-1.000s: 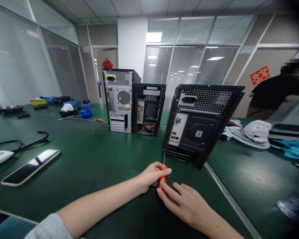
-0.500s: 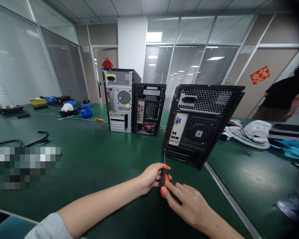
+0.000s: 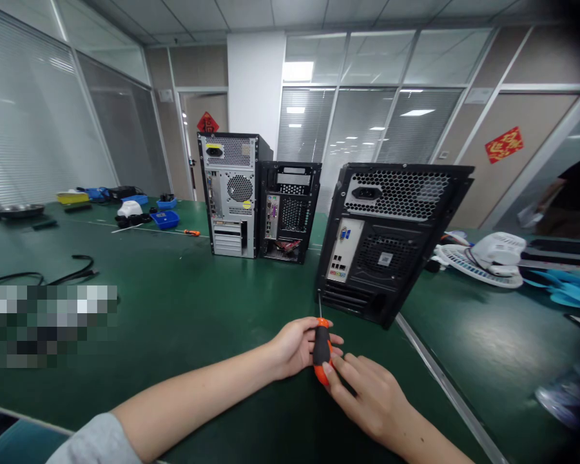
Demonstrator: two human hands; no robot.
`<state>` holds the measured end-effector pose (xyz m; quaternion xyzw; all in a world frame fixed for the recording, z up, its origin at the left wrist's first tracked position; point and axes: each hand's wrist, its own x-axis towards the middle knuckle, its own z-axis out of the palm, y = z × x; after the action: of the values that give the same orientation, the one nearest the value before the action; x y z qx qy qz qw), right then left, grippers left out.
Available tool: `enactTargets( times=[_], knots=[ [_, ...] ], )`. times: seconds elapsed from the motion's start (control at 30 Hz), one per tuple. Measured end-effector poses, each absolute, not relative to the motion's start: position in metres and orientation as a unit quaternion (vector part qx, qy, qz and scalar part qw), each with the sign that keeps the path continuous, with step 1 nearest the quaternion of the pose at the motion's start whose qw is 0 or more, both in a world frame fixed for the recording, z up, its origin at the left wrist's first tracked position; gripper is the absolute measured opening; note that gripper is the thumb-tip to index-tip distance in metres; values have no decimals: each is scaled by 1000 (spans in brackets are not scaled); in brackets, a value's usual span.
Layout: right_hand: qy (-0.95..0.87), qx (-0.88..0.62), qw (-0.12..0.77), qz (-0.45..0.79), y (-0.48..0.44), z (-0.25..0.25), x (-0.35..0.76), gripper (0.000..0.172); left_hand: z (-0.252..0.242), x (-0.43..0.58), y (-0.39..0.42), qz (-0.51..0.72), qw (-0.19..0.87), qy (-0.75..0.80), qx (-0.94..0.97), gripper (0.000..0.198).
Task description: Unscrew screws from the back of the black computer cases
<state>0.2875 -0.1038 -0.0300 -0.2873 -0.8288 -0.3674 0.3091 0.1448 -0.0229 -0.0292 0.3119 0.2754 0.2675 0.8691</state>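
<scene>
An orange and black screwdriver points away from me, its tip at the lower left corner of the black computer case on the right. My left hand holds the front of the handle, thumb near the shaft and fingers beneath. The thumb and fingers of my right hand grip the rear of the handle. The case stands with its back panel towards me; whether the tip sits in a screw is too small to tell.
A silver-backed case and a smaller black case stand behind on the green table. Another screwdriver, blue trays and cables lie left. White fan parts lie right, with a person beyond.
The screwdriver handle has turned and shifted slightly right, showing more black. My right fingers have moved a little right with it. The person at the right has moved further right.
</scene>
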Motion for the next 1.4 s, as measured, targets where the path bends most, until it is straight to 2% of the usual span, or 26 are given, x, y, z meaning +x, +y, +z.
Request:
enactTargets(
  times=[0.37, 0.57, 0.8, 1.1, 1.4],
  knots=[
    [-825, -289, 311, -373, -101, -37, 291, 13, -25, 146, -26, 256, 901, 251, 244, 27],
    [-804, -292, 345, -386, -102, -33, 288, 7, -22, 147, -30, 290, 893, 241, 247, 26],
    [-790, -301, 373, -382, -103, -30, 285, 16, -29, 146, -27, 289, 891, 225, 269, 23],
    [-797, -295, 365, -381, -103, -29, 288, 7, -27, 146, -28, 310, 880, 227, 281, 20],
    [-803, -292, 326, -404, -102, -32, 289, 14, -26, 147, -31, 314, 874, 251, 272, 21]
  ],
)
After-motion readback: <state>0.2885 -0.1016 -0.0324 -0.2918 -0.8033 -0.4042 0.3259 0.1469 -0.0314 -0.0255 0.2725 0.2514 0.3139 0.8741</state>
